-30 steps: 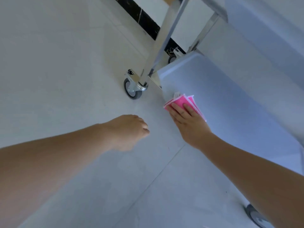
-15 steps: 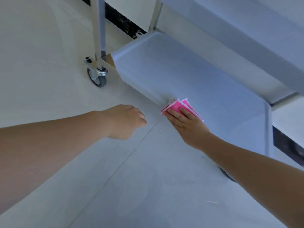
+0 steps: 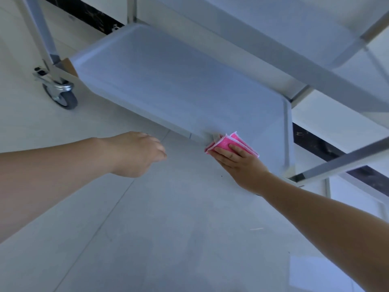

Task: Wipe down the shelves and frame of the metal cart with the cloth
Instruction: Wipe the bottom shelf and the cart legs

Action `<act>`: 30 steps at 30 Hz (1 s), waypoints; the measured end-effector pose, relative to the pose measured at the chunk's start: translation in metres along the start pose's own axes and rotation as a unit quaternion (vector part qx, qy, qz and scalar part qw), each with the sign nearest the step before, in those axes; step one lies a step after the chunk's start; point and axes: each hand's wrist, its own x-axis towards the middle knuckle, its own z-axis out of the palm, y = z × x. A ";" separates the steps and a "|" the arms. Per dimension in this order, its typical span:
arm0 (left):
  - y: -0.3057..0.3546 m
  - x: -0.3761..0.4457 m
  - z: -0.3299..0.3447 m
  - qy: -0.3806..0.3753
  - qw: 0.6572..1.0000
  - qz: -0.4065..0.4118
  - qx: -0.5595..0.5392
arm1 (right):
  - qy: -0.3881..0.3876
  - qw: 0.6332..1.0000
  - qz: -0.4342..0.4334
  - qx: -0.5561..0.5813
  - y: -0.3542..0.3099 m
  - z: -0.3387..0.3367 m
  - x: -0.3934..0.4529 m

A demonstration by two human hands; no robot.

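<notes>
One pink cloth [image 3: 226, 143] under flat right hand [image 3: 242, 163]; left hand [image 3: 134, 153] loosely curled, empty.

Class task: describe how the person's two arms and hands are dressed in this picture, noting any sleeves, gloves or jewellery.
Both forearms are bare, with no sleeves in view. The left hand and right hand wear no gloves. No watch, bracelet or ring shows on either wrist or on the visible fingers.

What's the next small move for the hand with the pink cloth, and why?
Probably slide the right hand and pink cloth along the bottom shelf front edge toward the caster. The cloth sits pressed flat near the shelf's right end, so most of that edge lies ahead; the left hand hangs free.
</notes>
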 end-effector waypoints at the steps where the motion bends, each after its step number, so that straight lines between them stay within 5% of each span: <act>1: 0.003 0.003 -0.002 0.000 1.000 0.005 0.004 | 0.000 1.000 0.001 0.002 0.000 0.003 -0.010; 18: 0.045 0.063 -0.014 0.017 0.996 0.090 0.019 | -0.083 0.992 0.085 0.046 0.000 0.013 -0.151; 25: 0.048 0.076 -0.022 0.040 0.992 0.121 0.017 | -0.155 0.981 0.079 0.088 0.010 -0.004 -0.153; 30: 0.060 0.089 -0.024 0.069 0.985 0.154 0.023 | -0.140 0.975 0.127 0.121 0.020 -0.038 -0.161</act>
